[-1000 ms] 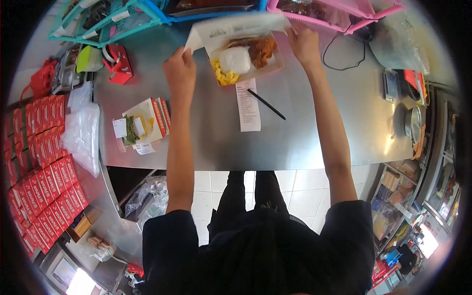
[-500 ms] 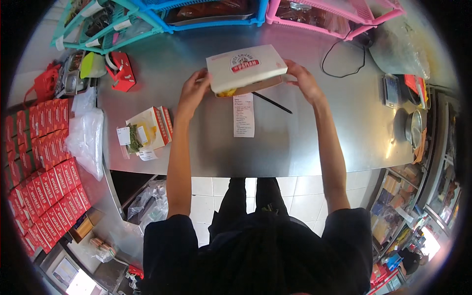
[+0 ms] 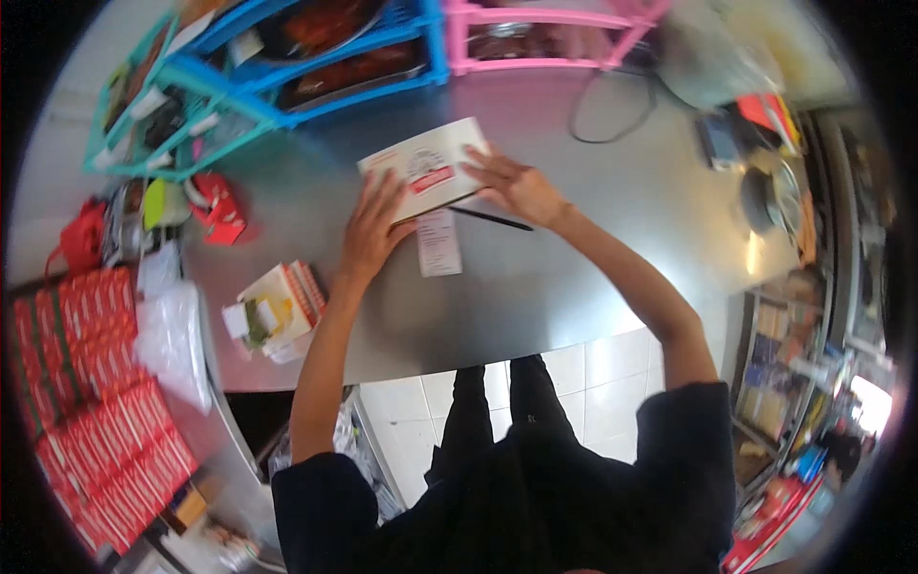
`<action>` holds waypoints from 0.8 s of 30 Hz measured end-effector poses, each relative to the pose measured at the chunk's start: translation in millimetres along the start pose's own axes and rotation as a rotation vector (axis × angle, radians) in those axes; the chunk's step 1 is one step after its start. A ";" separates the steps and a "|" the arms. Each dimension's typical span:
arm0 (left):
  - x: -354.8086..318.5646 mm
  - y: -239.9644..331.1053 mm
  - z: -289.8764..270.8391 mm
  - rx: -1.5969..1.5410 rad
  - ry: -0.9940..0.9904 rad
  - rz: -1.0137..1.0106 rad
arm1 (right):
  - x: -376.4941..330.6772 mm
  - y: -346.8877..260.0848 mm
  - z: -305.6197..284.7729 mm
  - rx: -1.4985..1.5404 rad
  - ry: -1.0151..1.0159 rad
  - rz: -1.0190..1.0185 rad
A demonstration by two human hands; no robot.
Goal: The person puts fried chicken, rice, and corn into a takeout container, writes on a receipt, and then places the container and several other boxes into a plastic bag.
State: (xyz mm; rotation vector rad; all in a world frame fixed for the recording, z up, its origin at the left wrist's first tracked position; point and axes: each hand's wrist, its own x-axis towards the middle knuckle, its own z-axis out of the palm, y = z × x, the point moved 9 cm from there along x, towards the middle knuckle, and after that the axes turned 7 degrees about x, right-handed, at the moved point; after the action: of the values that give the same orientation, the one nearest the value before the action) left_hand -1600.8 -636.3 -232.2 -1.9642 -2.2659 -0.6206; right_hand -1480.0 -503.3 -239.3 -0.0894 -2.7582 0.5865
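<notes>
I have a steel counter filling my remote feed, pale floor tiles below its nr edge. A person in dark short sleeves stands at it. Packed shelving is far R; red boxes stack up far L, w/ a clear plastic bundle alongside. Along the back: a blue rack, a pink rack & a teal rack.

Ctr, a white box w/ red print lies btwn both hands, lid down, R end turned farther from the person. L hand is at its L end, fingers spread on the lid, thumb by the nr edge. R hand reaches over the R end, fingers stretched across the top, thumb lower. Both hands are part open & touching it; I can't tell if either has a firm hold, nor if the box is off the steel.

Smaller pcs: a red-and-white carton, counter L; a red tape dispenser behind it; a printed slip just nr side of the box; a black pen beside the slip, below the R hand.
</notes>
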 end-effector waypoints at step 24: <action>-83.0 690.4 240.6 -0.427 -0.129 0.215 | -914.8 -87.6 -172.1 0.182 1.036 1.692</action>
State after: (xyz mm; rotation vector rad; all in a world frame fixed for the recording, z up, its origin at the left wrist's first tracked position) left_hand -872.5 -562.7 -307.0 -2.4625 -2.0761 -1.0485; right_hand -557.9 -632.0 -324.7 -2.0131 -1.0726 0.7353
